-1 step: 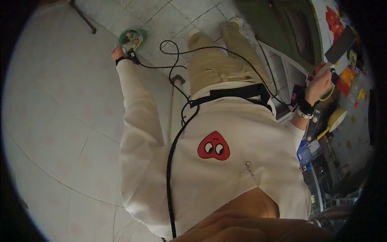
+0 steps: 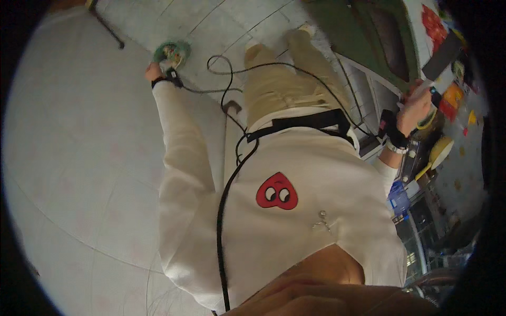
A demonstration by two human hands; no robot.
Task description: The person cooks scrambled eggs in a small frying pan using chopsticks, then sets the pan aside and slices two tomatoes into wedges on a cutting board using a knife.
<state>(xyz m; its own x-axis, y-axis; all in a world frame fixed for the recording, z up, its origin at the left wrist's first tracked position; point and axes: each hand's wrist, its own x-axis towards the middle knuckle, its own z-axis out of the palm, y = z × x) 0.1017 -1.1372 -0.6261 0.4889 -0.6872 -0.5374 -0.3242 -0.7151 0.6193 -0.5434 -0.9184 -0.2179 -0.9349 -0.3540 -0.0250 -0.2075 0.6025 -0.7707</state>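
My right hand (image 2: 415,111), out at the right, is closed round the handle of a cleaver (image 2: 441,58). Its broad dark blade points up and to the right, away from my body. On the far left, my left hand (image 2: 153,70) has its fingers closed at the near rim of a round green basket (image 2: 184,48). Small pale and brownish bits (image 2: 169,51) lie in the basket, too blurred to name. The fingers of my left hand are partly hidden.
A black cable (image 2: 224,210) loops over my body to black wrist devices. A large pale surface (image 2: 89,158) fills the left. Tiled floor (image 2: 226,26), a green panel (image 2: 363,42) and a brown hooked object (image 2: 232,107) are ahead. A yellow-handled pan (image 2: 441,151) and blue container (image 2: 399,197) are right.
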